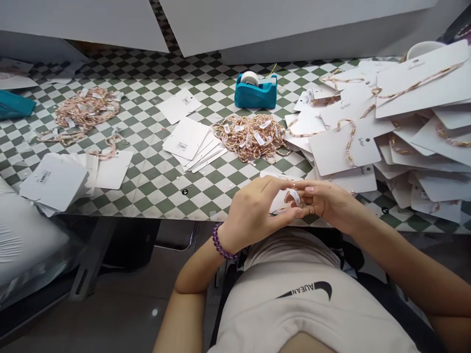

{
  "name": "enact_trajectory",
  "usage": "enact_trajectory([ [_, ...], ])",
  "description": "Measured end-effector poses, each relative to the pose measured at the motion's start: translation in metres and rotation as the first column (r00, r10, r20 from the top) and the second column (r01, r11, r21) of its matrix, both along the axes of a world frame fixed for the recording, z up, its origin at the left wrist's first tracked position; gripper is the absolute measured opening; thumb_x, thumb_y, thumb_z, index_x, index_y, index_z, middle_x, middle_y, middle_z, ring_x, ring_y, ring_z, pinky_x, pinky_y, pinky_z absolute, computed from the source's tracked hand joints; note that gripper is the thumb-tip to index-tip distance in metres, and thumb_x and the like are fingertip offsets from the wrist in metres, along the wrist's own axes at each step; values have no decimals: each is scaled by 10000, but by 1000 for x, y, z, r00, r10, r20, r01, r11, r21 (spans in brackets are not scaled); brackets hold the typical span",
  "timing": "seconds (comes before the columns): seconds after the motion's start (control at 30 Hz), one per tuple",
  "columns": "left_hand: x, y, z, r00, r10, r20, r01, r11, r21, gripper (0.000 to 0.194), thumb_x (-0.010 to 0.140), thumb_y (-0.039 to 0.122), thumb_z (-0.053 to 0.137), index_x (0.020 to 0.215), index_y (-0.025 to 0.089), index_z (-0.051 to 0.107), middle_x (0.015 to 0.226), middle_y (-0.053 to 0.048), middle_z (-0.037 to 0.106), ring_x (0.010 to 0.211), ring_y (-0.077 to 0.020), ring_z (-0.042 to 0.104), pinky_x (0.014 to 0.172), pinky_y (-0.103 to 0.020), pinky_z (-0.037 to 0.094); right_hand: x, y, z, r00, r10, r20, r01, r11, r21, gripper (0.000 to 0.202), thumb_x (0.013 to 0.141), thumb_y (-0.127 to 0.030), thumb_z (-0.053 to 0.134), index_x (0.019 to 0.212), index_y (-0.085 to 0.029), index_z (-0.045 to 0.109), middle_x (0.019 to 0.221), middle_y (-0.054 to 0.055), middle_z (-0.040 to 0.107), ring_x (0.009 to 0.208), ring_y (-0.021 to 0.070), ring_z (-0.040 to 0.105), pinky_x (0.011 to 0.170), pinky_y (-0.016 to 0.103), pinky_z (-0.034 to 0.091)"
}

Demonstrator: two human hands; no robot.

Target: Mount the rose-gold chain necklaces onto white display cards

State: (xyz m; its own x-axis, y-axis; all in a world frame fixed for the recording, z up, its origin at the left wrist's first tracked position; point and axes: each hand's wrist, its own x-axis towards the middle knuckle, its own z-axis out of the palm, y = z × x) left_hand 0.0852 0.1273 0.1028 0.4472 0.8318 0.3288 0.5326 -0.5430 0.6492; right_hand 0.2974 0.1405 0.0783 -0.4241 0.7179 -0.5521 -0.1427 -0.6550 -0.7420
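Close to the table's front edge, my left hand (257, 206) and my right hand (331, 202) meet with fingers curved around a beaded necklace (288, 197). A small white tag (295, 196) hangs from it between my fingers. Beneath my hands lies a white display card (275, 206), partly covered by them. Just beyond is a heap of pink and gold beaded necklaces (253, 139), many with white tags. Beside that heap, to the left, rests a stack of white cards (187, 139) with barcodes.
A teal tape dispenser (255, 93) stands behind the heap. Carded necklaces (344, 147) pile up on the right. More necklaces (88, 110) and cards (55, 181) lie at left on the checkered tablecloth (147, 191). White panels (275, 24) line the back.
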Motion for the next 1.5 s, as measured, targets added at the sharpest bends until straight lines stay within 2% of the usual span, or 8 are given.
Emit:
enact_trajectory([
  [0.2,14,5,-16,988,74,-133,-70,997,37,158,921,308,610,1038,203,620,915,-8,728,834,-159,671,717,-278,514,0,-3,1,998,-15,53,12,997,72,313,762,-307,708,1054,-198,738,1103,80,700,907,172,674,673,261,592],
  [0.37,15,5,-18,980,-1,-201,5,1000,22,165,900,320,627,1021,212,653,984,-23,713,870,-173,669,670,-269,500,-1,0,4,998,1,60,-7,996,91,338,738,-322,705,1038,-168,732,940,71,712,824,163,684,675,266,590],
  [0.5,11,8,-24,998,29,-48,-31,998,-58,135,948,283,562,955,214,678,935,-9,742,842,-139,672,735,-260,521,1,1,4,971,64,229,-125,957,261,357,792,-358,662,1093,-173,711,940,83,724,856,183,688,624,261,575],
  [0.7,-1,12,-29,985,170,21,-161,962,-219,149,911,247,602,1027,216,689,964,-4,757,752,-121,670,654,-236,523,3,-6,-2,741,-79,667,-471,647,600,329,903,-254,523,1193,-199,669,1017,63,731,728,132,656,623,255,531],
  [0.97,-12,11,-34,952,214,-217,-240,965,-103,152,909,255,598,1029,220,683,887,-14,726,841,-174,650,686,-277,502,4,-10,-9,556,-375,742,-770,102,630,312,934,-295,550,1207,-174,640,973,55,740,819,212,576,702,333,484],
  [1.1,-14,17,-30,950,156,-271,-149,988,47,249,940,321,551,1133,183,628,1072,-79,703,1043,-244,622,888,-380,513,8,-6,-12,578,-368,728,-783,2,622,282,944,-260,534,1194,-182,639,1027,41,738,825,202,557,758,331,495],
  [1.27,-8,34,-31,942,-196,-273,216,975,45,715,838,432,678,1429,168,374,1440,-135,505,1396,-303,412,1168,-467,363,8,-1,-18,614,-393,685,-760,-59,647,231,948,-243,539,1136,-171,653,959,57,732,834,199,575,732,314,494],
  [1.5,-7,44,-39,904,-261,-338,249,965,-80,460,840,441,638,1207,177,556,1330,-125,565,1388,-309,406,1171,-469,349,6,2,-16,650,-403,644,-742,-153,653,144,941,-208,570,1018,-155,680,966,39,729,834,173,564,764,297,501],
])
